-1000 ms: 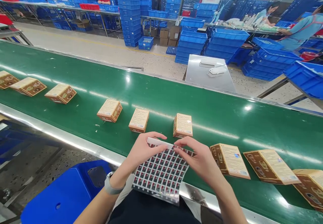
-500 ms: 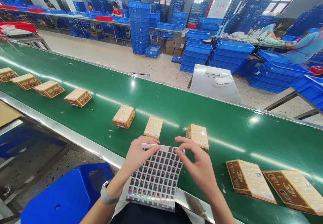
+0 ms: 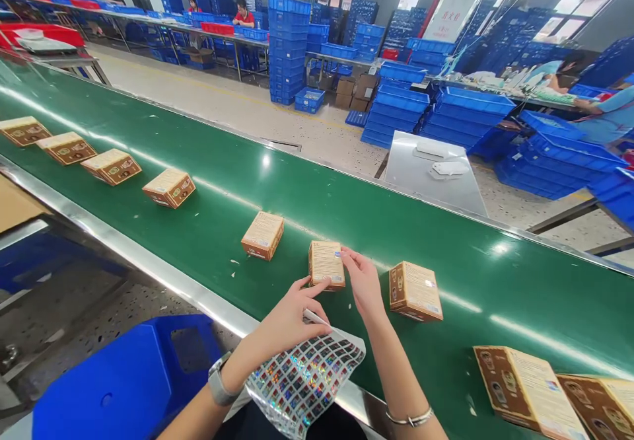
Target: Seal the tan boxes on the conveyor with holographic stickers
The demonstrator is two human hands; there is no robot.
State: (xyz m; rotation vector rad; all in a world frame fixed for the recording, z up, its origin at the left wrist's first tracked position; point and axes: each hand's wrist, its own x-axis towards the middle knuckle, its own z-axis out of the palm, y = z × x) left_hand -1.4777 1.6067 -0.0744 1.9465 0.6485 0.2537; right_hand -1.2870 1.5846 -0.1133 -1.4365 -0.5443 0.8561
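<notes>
A sheet of small shiny stickers [image 3: 307,377] hangs curled from my left hand [image 3: 292,314], its top edge pinched between thumb and fingers. The left index finger stretches out and touches the near part of a brown and cream carton [image 3: 325,263] on the green conveyor belt. At that carton's upper right corner, my right hand [image 3: 364,281] has its fingertips closed together on a small bluish sticker [image 3: 337,254] against the top face. To the right stands another carton [image 3: 416,291] with a pale sticker on it.
More cartons [image 3: 262,235] lie spaced along the green belt [image 3: 222,156] on both sides. A blue stool [image 3: 104,380] is at lower left. Beyond the belt are a metal table [image 3: 430,182], stacks of blue crates [image 3: 288,50] and seated people.
My right hand has moved from the sheet's top edge to the carton with a sticker. My left hand has reached to the same carton, and the sheet has curled. Cartons appear shifted rightward.
</notes>
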